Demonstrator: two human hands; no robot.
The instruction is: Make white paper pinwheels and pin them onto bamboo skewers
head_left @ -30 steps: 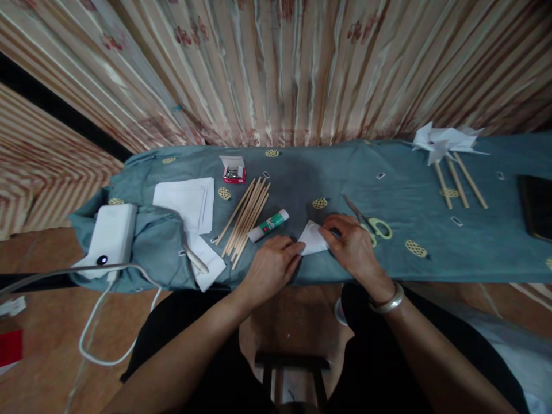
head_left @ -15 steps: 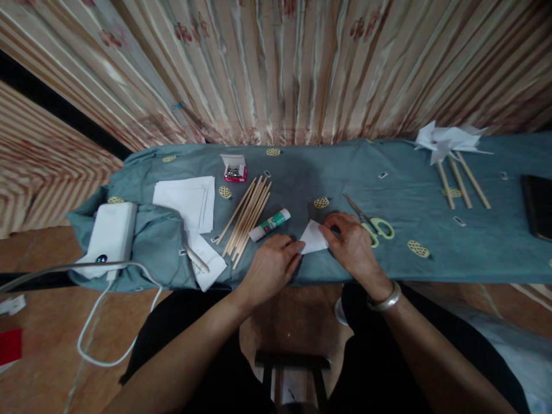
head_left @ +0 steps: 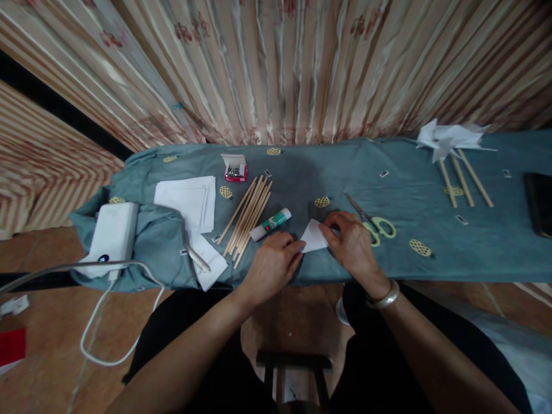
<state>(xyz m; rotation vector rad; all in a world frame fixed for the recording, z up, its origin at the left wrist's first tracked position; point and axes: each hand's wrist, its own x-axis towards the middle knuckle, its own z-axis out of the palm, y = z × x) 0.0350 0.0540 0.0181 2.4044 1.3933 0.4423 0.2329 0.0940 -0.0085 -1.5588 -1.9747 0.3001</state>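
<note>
A small white sheet of paper [head_left: 314,237], folded into a triangle, lies between my hands near the front edge of the cloth. My left hand [head_left: 276,259] pinches its left corner with thumb and fingers. On the other side, my right hand [head_left: 351,241] grips the paper's right edge, its fingers bent over it. A glue stick [head_left: 271,224] with a green and white label rests just beyond my left hand. Scissors [head_left: 373,221] with light green handles lie open beside my right hand, partly behind it.
Several wooden sticks [head_left: 248,221] lie left of the glue stick, near a red box of metal pins [head_left: 235,168]. White paper sheets [head_left: 185,201], a marker-like white pen [head_left: 198,259] and a power bank [head_left: 114,233] are farther left. Paper pinwheels [head_left: 448,141] lie at right, near a dark device [head_left: 539,204].
Both hands stay on the folded paper in nearly the same pose. The whole view has shifted very slightly; nothing is taken up or let go.
</note>
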